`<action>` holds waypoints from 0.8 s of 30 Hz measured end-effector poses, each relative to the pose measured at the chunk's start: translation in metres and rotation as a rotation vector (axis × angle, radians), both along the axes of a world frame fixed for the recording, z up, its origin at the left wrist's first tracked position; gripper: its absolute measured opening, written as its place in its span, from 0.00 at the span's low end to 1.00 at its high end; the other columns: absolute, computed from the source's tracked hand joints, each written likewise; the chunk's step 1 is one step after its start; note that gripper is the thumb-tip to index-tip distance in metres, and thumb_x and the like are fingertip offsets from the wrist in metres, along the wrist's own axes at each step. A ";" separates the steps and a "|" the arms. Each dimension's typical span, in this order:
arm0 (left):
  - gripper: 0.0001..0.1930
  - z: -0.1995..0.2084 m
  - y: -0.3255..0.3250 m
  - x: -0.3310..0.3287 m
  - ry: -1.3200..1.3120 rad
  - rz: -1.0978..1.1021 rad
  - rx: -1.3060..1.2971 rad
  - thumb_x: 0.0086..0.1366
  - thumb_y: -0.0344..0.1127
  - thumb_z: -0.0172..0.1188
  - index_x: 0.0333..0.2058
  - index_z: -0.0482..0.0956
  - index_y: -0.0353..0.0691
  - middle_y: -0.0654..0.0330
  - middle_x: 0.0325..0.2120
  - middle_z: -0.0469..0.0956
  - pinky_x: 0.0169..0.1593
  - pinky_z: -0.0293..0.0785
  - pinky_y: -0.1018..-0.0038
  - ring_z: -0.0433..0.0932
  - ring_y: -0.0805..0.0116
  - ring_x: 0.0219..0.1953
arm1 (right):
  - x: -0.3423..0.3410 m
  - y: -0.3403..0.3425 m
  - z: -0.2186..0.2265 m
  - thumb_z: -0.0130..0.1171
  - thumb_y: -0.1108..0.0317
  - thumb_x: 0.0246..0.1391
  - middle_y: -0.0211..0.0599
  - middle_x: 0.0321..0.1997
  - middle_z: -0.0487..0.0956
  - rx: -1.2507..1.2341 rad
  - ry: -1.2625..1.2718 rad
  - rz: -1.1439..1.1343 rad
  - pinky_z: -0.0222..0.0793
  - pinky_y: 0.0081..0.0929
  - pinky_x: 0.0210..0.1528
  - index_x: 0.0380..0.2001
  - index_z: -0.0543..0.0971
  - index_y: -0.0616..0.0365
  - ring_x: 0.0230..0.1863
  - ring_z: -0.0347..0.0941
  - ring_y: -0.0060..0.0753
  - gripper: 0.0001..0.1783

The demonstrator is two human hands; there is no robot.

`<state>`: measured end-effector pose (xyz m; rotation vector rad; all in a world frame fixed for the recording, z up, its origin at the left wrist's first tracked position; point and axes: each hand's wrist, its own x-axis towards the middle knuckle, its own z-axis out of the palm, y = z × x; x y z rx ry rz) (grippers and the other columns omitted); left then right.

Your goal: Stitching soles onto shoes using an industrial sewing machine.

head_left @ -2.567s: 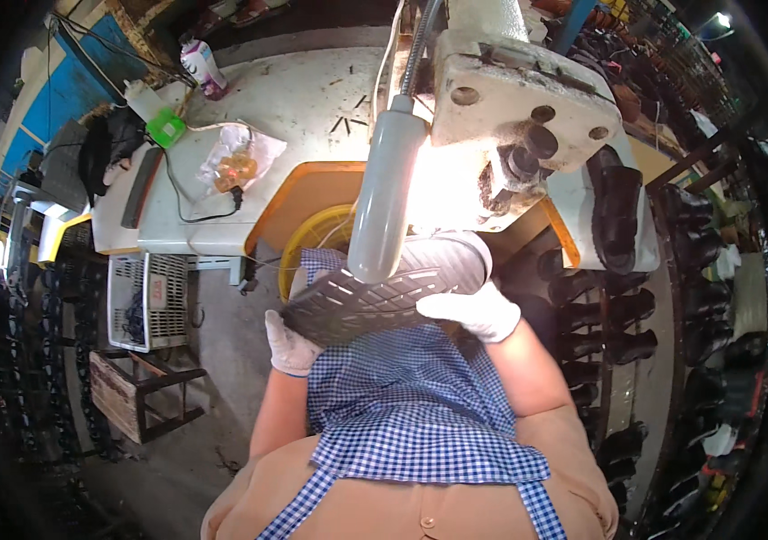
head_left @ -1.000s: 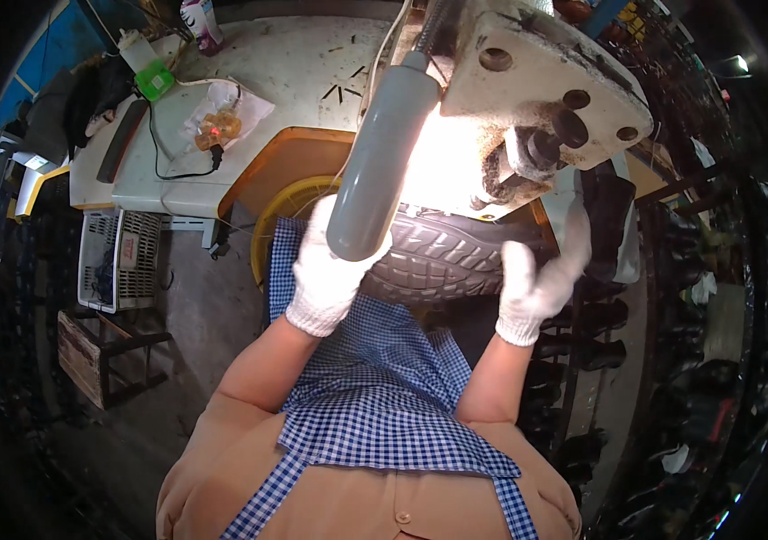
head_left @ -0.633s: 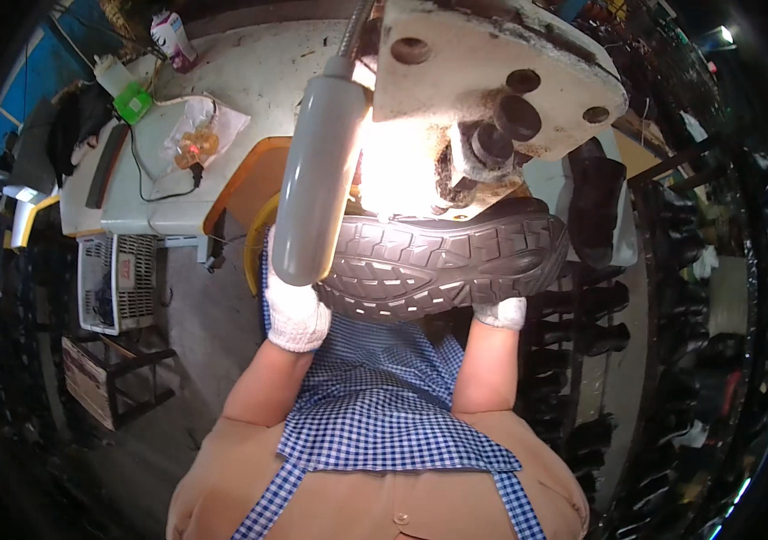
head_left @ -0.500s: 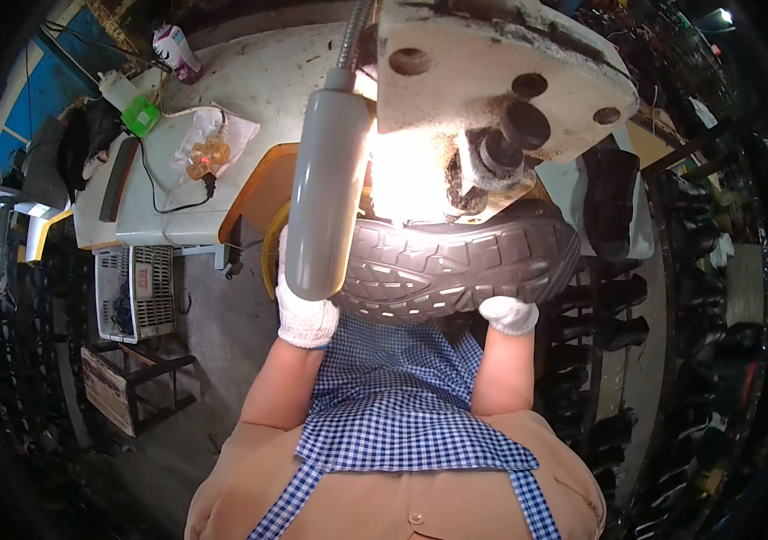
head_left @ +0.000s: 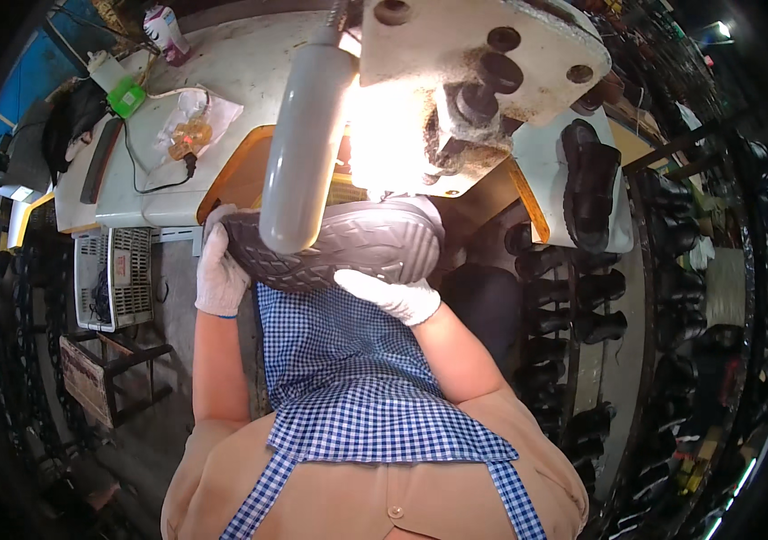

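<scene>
A dark shoe [head_left: 355,243] is held sideways below the machine head, its treaded sole turned toward me. My left hand [head_left: 220,272], in a white knit glove, closes round the shoe's left end. My right hand [head_left: 391,297], gloved alike, supports the lower edge of the sole near its right end, with fingers pointing left; some fingertips are hidden. The shoe's upper rim meets the working end of a white sewing-type machine [head_left: 478,58], where glare hides the exact contact. In front of part of the shoe hangs a grey cylindrical lamp [head_left: 305,162].
On the white worktable [head_left: 249,67] lie a power adapter [head_left: 190,139] on plastic, a green-based bottle [head_left: 126,94] and a pink-white bottle [head_left: 166,34]. Another dark shoe [head_left: 589,184] rests at right, beside shoe racks [head_left: 573,306]. A crate [head_left: 114,279] and stool [head_left: 114,373] stand left.
The shoe has shifted left and tilted, its left end higher. My left hand has moved left with it; my right hand has slid left beneath the sole. The whole view has shifted slightly.
</scene>
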<state>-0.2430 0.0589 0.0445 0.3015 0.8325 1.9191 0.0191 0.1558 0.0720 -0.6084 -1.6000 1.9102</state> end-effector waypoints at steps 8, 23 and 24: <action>0.29 0.044 0.010 0.047 0.487 -0.178 0.122 0.65 0.41 0.65 0.60 0.70 0.31 0.47 0.59 0.74 0.69 0.63 0.62 0.69 0.56 0.65 | 0.026 0.057 0.063 0.77 0.51 0.43 0.48 0.52 0.81 0.358 -0.424 0.224 0.73 0.33 0.60 0.57 0.75 0.64 0.55 0.78 0.38 0.42; 0.30 0.059 0.043 0.153 -0.023 -0.356 0.137 0.59 0.28 0.69 0.59 0.67 0.40 0.58 0.52 0.74 0.60 0.71 0.69 0.74 0.67 0.55 | 0.110 0.034 -0.025 0.68 0.46 0.54 0.44 0.68 0.67 0.287 0.109 -0.533 0.62 0.45 0.70 0.69 0.60 0.62 0.65 0.68 0.45 0.48; 0.30 0.058 0.042 0.156 -0.037 -0.335 0.061 0.60 0.28 0.69 0.59 0.67 0.40 0.58 0.52 0.74 0.60 0.71 0.69 0.74 0.67 0.55 | 0.117 0.014 -0.037 0.66 0.57 0.56 0.44 0.67 0.69 -0.296 0.158 -0.627 0.67 0.43 0.66 0.68 0.63 0.61 0.64 0.69 0.40 0.41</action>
